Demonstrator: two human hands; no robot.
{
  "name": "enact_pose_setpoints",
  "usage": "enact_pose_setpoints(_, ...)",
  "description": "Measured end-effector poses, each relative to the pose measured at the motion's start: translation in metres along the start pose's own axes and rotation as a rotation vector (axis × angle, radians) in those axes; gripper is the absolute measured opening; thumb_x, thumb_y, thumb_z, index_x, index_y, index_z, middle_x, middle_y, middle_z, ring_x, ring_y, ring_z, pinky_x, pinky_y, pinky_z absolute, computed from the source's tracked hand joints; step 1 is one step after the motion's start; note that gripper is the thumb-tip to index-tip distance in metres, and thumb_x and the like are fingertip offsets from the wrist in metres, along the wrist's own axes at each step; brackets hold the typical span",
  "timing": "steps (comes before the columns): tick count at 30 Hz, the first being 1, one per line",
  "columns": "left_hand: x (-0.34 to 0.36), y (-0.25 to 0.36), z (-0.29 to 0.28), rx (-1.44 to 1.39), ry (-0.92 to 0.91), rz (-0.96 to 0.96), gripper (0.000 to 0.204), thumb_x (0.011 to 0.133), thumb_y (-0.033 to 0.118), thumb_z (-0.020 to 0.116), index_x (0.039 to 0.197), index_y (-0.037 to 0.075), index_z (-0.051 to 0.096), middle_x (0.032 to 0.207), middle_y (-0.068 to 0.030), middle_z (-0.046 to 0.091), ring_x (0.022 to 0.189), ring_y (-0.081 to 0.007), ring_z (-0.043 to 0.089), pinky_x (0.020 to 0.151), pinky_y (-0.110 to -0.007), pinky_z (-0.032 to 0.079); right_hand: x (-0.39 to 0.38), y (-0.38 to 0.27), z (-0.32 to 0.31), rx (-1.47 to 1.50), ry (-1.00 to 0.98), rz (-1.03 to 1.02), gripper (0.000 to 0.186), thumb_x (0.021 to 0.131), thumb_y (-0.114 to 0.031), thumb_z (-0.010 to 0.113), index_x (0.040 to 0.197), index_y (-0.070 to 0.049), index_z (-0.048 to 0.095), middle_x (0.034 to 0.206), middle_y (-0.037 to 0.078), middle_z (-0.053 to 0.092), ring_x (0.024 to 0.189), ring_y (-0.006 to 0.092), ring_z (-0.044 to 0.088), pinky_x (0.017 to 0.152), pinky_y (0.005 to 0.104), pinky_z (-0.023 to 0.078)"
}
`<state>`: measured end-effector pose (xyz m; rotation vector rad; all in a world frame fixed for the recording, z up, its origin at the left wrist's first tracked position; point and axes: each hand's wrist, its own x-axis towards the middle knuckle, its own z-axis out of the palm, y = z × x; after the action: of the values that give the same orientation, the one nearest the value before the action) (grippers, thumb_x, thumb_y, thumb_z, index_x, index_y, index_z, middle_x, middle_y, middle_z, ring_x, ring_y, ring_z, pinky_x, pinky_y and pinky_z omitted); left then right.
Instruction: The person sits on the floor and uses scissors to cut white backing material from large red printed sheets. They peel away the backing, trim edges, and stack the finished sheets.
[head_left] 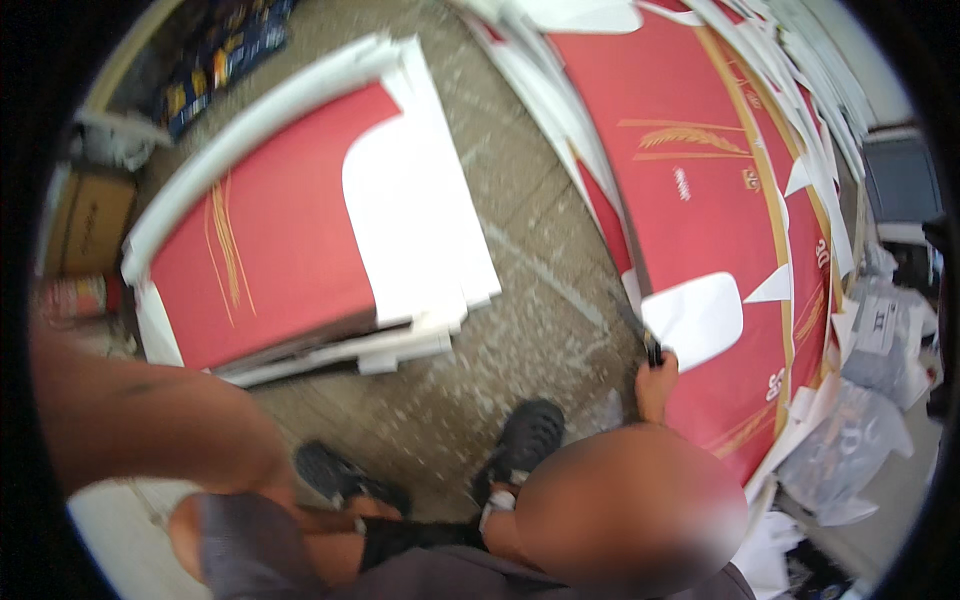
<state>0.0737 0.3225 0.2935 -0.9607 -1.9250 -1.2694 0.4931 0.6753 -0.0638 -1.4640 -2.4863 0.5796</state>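
Note:
My right hand (655, 385) is closed around the black handle of what looks like a knife (654, 352), its thin dark blade pointing up and left. It is at the near left edge of a large pile of red printed sheets (690, 230) with gold wheat ears. Right beside the hand, a white rounded panel (700, 320) shows on the pile. My left arm (170, 420) reaches in from the left side; its hand is hidden, so its fingers cannot be made out. Beyond that arm is a stack of red and white sheets (280, 230), its edges uneven.
My feet in dark shoes (530, 440) stand on a worn concrete floor (520, 260) between the two stacks. A cardboard box (92, 225) is at the left. Dark blue packages (225, 65) lie at the far left. Clear plastic bags (845, 450) sit at the right.

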Motion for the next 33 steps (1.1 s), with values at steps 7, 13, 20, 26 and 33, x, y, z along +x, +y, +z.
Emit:
enact_pose_setpoints(7,-0.180,-0.040,0.260,-0.459,-0.468,-1.334,0.122,0.067,0.039,0.090,0.150,-0.003,0.012,0.148,-0.0293,0.026,0.134,-0.0363,0.038,0.110,-0.045,0.037,-0.145,0.031,-0.001,-0.030,0.060,0.077,0.027,0.068,-0.005,0.068,0.092,0.002,0.056,0.090,0.025,0.058,0.089,0.0461,0.054,0.079,0.0508,0.042)
enact_pose_setpoints(13,-0.242,-0.052,0.390,-0.193,-0.465,-1.095,0.112,0.069,0.027,0.085,0.146,-0.014,0.015,0.149,-0.0353,0.027,0.140,-0.0440,0.032,0.117,-0.045,0.027,-0.203,0.054,-0.002,-0.061,0.064,0.173,0.029,0.066,-0.002,0.066,0.093,0.002,0.055,0.096,0.026,0.057,0.095,0.0477,0.052,0.085,0.0529,0.040)
enact_pose_setpoints(20,-0.221,-0.183,0.327,-0.286,-0.161,-1.345,0.072,0.074,0.003,0.077,0.136,0.005,0.042,0.105,-0.0132,0.066,0.089,-0.0216,0.064,0.075,-0.031,0.053,-0.194,0.075,0.006,-0.007,0.110,0.140,0.032,0.064,0.001,0.064,0.094,0.002,0.055,0.103,0.028,0.056,0.102,0.0497,0.049,0.092,0.0555,0.038)
enact_pose_setpoints(26,-0.226,-0.278,0.134,-0.469,0.089,-1.550,0.045,0.091,0.001,0.062,0.133,0.001,0.046,0.116,-0.0124,0.064,0.098,-0.0235,0.065,0.084,-0.039,0.055,-0.085,0.022,0.016,0.025,0.088,0.006,0.033,0.071,-0.003,0.066,0.101,0.002,0.054,0.109,0.025,0.054,0.104,0.0461,0.050,0.098,0.0536,0.036)
enact_pose_setpoints(33,-0.269,-0.290,0.091,-0.481,-0.033,-1.650,0.046,0.095,0.007,0.060,0.138,-0.001,0.043,0.130,-0.0150,0.055,0.110,-0.0266,0.059,0.095,-0.043,0.049,-0.077,-0.020,-0.047,0.804,-0.582,0.224,0.031,0.089,-0.012,0.058,0.118,-0.001,0.055,0.106,0.011,0.056,0.102,0.0260,0.055,0.095,0.0348,0.042)
